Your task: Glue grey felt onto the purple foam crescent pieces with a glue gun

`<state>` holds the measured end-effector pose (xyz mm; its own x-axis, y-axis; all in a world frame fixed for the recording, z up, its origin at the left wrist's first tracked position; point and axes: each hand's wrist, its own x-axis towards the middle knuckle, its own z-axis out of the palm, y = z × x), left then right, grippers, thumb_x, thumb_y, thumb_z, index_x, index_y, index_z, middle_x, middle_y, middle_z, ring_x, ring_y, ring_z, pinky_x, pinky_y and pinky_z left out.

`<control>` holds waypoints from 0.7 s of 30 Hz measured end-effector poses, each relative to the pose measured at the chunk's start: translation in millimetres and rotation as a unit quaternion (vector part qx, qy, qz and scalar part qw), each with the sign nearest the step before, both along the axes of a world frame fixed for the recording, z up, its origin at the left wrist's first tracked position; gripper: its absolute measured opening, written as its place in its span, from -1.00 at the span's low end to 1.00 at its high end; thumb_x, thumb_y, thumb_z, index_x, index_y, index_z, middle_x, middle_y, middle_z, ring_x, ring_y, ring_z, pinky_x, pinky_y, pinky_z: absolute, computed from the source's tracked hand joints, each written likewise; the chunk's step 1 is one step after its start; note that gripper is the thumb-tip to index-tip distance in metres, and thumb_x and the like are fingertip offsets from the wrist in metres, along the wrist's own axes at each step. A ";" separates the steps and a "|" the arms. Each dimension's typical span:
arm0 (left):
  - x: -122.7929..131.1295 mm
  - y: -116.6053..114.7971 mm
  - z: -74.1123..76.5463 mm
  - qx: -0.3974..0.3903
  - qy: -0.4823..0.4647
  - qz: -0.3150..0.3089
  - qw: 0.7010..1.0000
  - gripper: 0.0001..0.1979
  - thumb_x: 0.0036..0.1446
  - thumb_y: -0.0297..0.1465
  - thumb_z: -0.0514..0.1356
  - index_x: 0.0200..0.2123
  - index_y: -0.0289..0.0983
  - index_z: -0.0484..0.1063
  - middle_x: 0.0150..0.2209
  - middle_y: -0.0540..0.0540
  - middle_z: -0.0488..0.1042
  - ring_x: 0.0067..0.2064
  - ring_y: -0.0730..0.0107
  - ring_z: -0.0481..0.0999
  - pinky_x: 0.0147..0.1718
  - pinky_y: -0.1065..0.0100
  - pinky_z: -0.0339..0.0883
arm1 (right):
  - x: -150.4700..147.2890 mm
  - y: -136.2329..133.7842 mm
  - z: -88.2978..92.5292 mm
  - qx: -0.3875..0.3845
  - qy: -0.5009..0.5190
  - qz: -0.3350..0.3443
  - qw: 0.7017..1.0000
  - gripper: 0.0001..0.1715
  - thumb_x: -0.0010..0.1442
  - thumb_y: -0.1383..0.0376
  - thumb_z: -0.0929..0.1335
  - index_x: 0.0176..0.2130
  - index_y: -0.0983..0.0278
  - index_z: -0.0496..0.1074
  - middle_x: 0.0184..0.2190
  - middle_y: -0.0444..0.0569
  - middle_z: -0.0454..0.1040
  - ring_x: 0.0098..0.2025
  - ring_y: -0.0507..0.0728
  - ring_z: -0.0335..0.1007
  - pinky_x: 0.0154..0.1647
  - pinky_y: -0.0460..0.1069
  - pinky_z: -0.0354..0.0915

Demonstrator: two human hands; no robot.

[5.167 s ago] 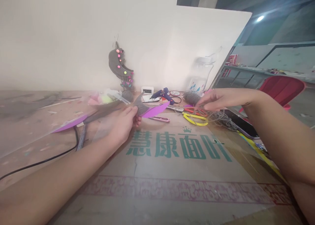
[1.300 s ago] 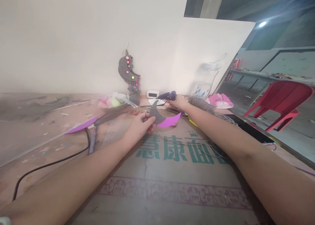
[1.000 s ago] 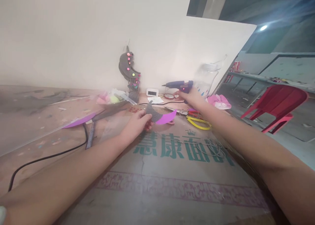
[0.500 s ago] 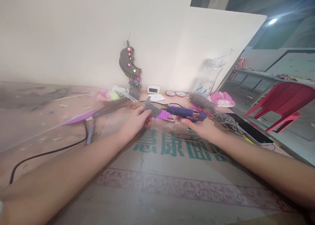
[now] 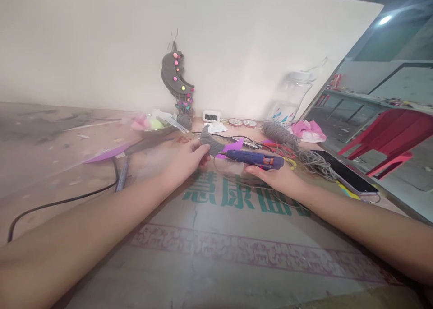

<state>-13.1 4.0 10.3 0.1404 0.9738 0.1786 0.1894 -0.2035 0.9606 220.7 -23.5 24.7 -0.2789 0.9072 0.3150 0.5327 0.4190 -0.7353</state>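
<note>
My left hand (image 5: 184, 162) pinches a crescent-shaped piece (image 5: 216, 145), its left half wrapped in grey yarn and its right tip bare purple. My right hand (image 5: 275, 178) grips a purple glue gun (image 5: 253, 159), held level with its nozzle pointing left and touching the crescent near where the yarn ends. Both hands hover just above a flattened cardboard sheet (image 5: 237, 237) with green printed characters.
A finished grey crescent with coloured pompoms (image 5: 176, 76) leans on the wall. Grey yarn (image 5: 282, 136), scissors (image 5: 280, 149), a phone (image 5: 343, 173), a small white clock (image 5: 211, 116), a clear jar (image 5: 292, 99) and a black cable (image 5: 67, 200) lie around. A red chair (image 5: 389, 137) stands at right.
My right hand left the yarn, picked up the glue gun from the back of the table and brought it to the crescent. My left hand kept holding the crescent.
</note>
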 end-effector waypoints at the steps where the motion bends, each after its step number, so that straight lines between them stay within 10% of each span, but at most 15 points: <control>1: 0.0 0.4 -0.6 0.000 -0.001 0.001 1.000 -0.77 0.09 -0.24 0.06 -0.51 -0.25 0.28 -0.55 0.02 0.37 -0.54 0.49 0.32 -0.53 0.42 0.18 | -0.2 0.3 -0.4 -0.001 -0.002 0.001 1.000 -0.68 -0.01 0.09 0.40 -0.30 0.24 0.43 -0.43 -0.05 0.54 -0.36 0.17 0.49 -0.30 0.03 0.42; 21: 0.9 0.5 -1.1 0.008 -0.008 -0.012 1.000 -0.79 0.10 -0.27 0.07 -0.49 -0.26 0.27 -0.55 0.02 0.36 -0.54 0.52 0.32 -0.54 0.44 0.18 | -1.5 2.6 -11.7 0.043 -0.022 -0.022 0.999 -0.67 -0.03 0.09 0.43 -0.24 0.16 0.52 -0.37 -0.12 0.56 -0.33 0.15 0.50 -0.29 0.03 0.44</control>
